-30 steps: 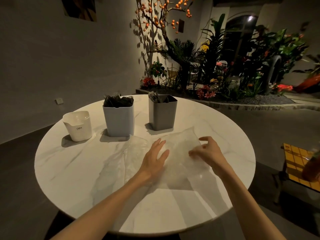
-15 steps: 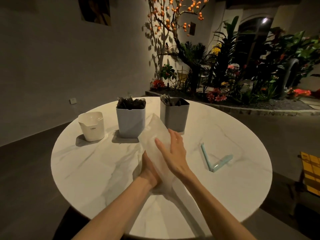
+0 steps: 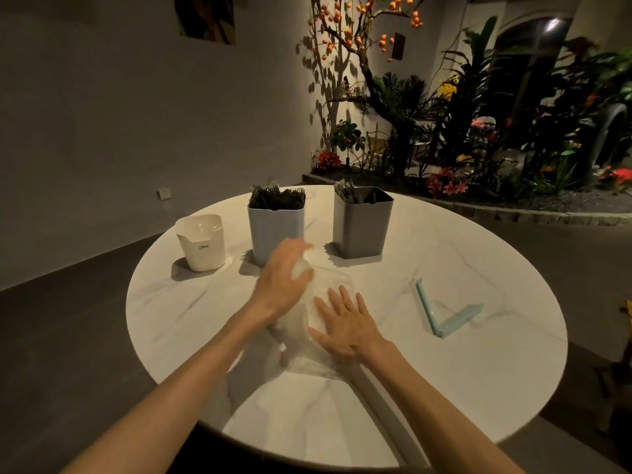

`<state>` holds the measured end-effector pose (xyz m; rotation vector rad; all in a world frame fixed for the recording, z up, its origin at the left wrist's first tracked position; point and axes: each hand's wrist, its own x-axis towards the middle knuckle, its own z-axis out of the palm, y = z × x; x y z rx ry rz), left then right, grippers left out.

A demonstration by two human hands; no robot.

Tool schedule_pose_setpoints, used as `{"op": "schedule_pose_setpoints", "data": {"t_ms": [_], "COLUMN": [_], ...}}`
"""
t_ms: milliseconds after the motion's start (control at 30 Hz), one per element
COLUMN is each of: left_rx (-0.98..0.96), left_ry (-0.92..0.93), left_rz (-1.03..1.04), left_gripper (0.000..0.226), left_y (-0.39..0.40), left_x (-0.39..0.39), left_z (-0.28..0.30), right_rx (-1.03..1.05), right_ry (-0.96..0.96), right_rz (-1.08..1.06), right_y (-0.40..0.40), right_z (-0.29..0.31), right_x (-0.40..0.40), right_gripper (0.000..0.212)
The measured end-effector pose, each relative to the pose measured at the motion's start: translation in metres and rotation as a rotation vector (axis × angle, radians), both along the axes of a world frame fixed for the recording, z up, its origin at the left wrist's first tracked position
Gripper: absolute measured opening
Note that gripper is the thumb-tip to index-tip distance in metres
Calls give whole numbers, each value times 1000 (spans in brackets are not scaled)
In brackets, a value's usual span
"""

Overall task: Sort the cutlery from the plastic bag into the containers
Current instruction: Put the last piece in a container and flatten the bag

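A: Item one, hands?

B: Left hand: raised on edge above the round white marble-patterned table, fingers straight and together, blurred, thumb side against the crumpled clear plastic bag. Grasp not plainly shown; fingers look released. Right hand: palm down, fingers spread flat, pressing the bag onto the tabletop. Both forearms bare, reaching in from the near edge.

A: Bag location?

B: Centre of the table, under and between the two hands, just in front of the containers. Contents cannot be told.

A: Containers?

B: Three, in a row at the far side. Small white plastic cup with spout, leftmost. Pale blue square plastic bin, middle, packed with dark forks. Grey square plastic bin, right, holding dark cutlery handles; type unclear.

A: Writing?

B: White cup only: small dark lettering, appears to read "CRBW". Nothing else legible.

A: Other?

B: Light blue hinged plastic sealing clip, open in a V, well right of the hands.
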<state>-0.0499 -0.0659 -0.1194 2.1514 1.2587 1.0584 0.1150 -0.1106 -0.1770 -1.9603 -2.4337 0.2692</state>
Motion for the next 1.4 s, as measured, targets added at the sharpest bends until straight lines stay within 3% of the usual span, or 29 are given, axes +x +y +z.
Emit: {"op": "schedule_pose_setpoints", "data": {"t_ms": [67,100,167,233,300,400,467,567,733,800,867,1000,1100,1167,1233,1400], "left_rx": [-95,-159,-211,-229,-274,-311,-356,-389,-283,-358,-402,-390,-382,-369,-374,-319], "left_ry": [457,604,721,712,689,678,541,301,350,378,400,439,474,476,460,441], "left_rz": [-199,-232,-240,-249,-274,-276,-217,-117,-107,-154,-202,-257,-258,-258,-262,-315], "left_gripper": [53,58,68,73,80,85,74,54,18,31,43,48,45,43,43,42], "left_y": [-10,-14,-17,-15,-16,-13,-10,-8,-6,-10,-14,-11,-8,-7,-7,-10], "left_x": [7,8,3,-5,-12,-22,-20,-1,25,33,38,42,46,51,60,88], "left_z": [-10,-17,-32,-42,-43,-39,-34,-29,-38,-38,-39,-41,-39,-39,-38,-31], "right_rx": [6,7,17,-1,23,356,420,259,312,277,289,434,283,175,197,298], "right_ry": [-20,-22,-4,71,230,374,281,151,50,149,227,107,106,132,165,247], "right_rz": [18,29,55,74,41,-288,-588,-827,-857,-892,-894,-774,-770,-780,-769,-605], "right_y": [0,0,-1,-3,-5,-6,-7,-11,-25,-28,-30,-31,-25,-22,-21,-20], "right_z": [-2,-3,-6,-4,0,12,22,25,21,15,7,7,17,22,23,16], "right_x": [0,2,10,22,38,74,101,129,147,155,161,176,202,209,210,199], "right_gripper": [103,103,118,119,95,55,66,103,100,103,92,61,63,47,33,40]}}
